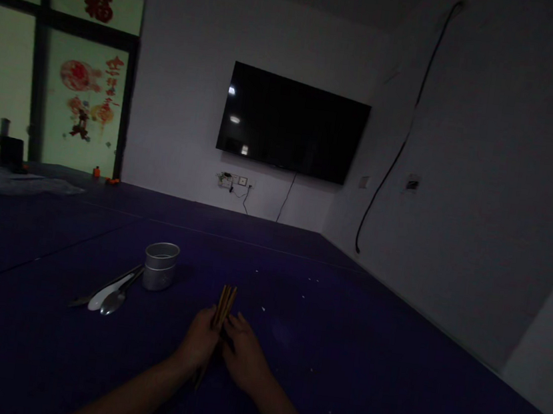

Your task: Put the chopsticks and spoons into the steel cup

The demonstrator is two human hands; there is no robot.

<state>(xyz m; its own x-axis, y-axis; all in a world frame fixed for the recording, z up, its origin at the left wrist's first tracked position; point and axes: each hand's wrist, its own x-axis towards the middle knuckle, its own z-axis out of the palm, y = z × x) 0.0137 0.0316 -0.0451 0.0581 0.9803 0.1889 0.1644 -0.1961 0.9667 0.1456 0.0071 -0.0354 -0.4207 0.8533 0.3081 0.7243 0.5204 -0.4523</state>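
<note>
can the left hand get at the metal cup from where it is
Probably yes: the metal cup stands ahead and to the left of the left hand, with nothing visible between them, though that hand is holding a bundle of sticks.

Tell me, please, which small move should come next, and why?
Perhaps move the sticks toward the metal cup: the left hand holds them bundled, the right hand is close against them, and the cup stands nearby, its mouth upward.

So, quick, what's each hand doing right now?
Left hand: closed around a bundle of thin sticks.
Right hand: partly curled, close against that bundle; whether it grips cannot be told.
</note>
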